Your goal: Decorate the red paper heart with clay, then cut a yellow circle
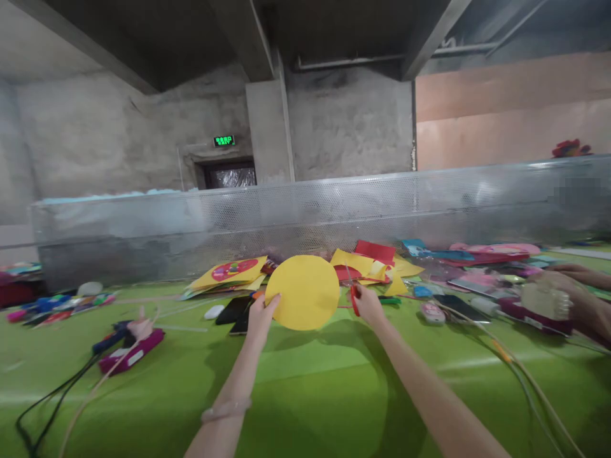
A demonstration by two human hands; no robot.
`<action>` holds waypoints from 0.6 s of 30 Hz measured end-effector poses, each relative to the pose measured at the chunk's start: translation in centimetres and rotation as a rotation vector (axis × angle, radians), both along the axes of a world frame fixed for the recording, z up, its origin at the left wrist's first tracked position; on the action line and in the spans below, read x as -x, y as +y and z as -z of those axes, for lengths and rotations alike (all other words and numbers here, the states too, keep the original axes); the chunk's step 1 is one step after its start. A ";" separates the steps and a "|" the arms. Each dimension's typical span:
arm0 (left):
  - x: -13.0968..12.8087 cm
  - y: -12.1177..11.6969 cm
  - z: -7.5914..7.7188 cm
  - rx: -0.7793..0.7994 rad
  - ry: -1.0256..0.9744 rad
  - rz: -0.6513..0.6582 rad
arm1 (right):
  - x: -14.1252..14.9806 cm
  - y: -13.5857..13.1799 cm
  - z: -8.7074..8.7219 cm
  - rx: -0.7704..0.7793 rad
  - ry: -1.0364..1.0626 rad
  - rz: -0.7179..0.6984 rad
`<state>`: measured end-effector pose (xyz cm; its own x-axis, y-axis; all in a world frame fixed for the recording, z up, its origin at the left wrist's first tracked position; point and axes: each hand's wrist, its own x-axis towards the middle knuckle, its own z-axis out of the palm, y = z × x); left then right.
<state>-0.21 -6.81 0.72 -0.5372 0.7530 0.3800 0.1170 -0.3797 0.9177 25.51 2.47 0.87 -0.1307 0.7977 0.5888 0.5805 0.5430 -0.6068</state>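
A round yellow paper disc (pixel 305 294) is held up above the green tabletop, facing me. My left hand (pixel 261 317) is closed on its left edge, thumb on the near face. My right hand (pixel 369 304), to the right of the disc and apart from it, is closed round red-handled scissors (pixel 354 298), whose blades point upward. Behind the disc lie yellow and red paper pieces (pixel 365 264) on the right and a stack of yellow sheets with a red oval (pixel 233 270) on the left. Dark phones (pixel 233 311) lie beside my left hand.
A perforated metal partition (pixel 305 213) runs along the table's back. Left are a glue gun (pixel 112 337), a purple box (pixel 133 351) and cables. On the right, another person's hand (pixel 573 292) is near a purple box (pixel 534 316); a dark phone (pixel 461 308) and a cable lie nearby.
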 end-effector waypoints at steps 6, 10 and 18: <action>0.4 0.5 0.0 -0.024 0.001 -0.023 | 0.4 -0.5 -0.4 0.001 0.088 -0.126; 0.4 0.5 -0.1 -0.039 -0.007 -0.019 | 0.8 -1.0 -0.4 0.004 0.110 -0.191; 0.3 0.6 0.1 -0.087 -0.026 0.051 | 0.7 -0.7 -0.4 0.041 0.161 -0.211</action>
<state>-0.51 -6.24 0.66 -0.5098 0.7442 0.4315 0.0723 -0.4628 0.8835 24.77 1.75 1.26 -0.2044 0.7863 0.5830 0.3514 0.6148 -0.7061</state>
